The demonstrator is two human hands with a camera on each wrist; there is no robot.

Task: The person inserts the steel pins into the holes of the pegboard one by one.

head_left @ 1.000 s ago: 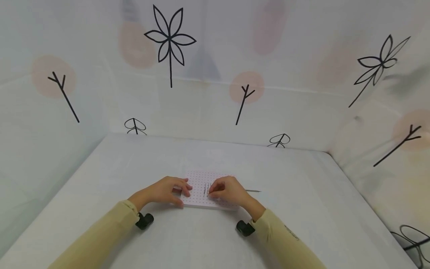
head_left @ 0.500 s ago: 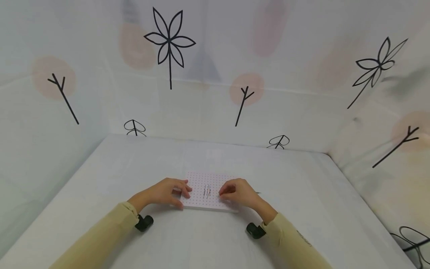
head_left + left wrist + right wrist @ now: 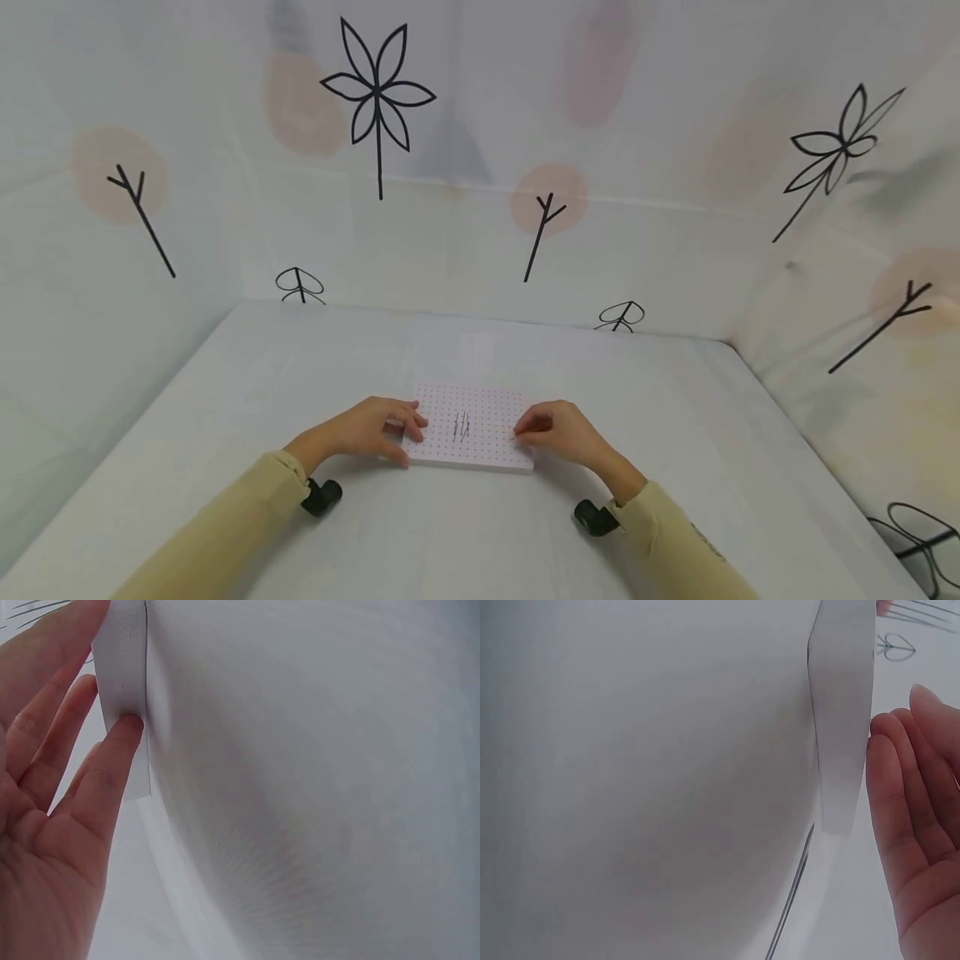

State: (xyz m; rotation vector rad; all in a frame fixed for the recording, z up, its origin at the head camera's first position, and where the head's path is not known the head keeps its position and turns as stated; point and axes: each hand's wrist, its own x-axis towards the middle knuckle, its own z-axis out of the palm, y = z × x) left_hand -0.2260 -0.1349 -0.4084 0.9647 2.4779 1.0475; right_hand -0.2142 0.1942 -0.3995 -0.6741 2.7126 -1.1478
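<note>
A white board (image 3: 491, 421) with a grid of small dots lies on the table. Several thin, dark, needle-like pieces (image 3: 461, 426) stand in its middle. My left hand (image 3: 371, 429) holds the board's left front corner, its fingers over the top and its thumb (image 3: 124, 735) against the side face. By the right edge is my right hand (image 3: 558, 429), fingers loosely bent. In the right wrist view its thumb (image 3: 930, 705) stands apart from the fingers, and nothing shows between them. A slim pointed metal tool (image 3: 791, 889), perhaps tweezers, lies beside the board.
A white cloth (image 3: 360, 542) covers the table. Patterned fabric walls (image 3: 450, 242) rise behind it and at both sides. In the head view my right hand hides the pointed metal tool.
My right hand has moved right, from the needle-like pieces to the board's right edge, covering the pointed tool. My left hand has stayed at the corner.
</note>
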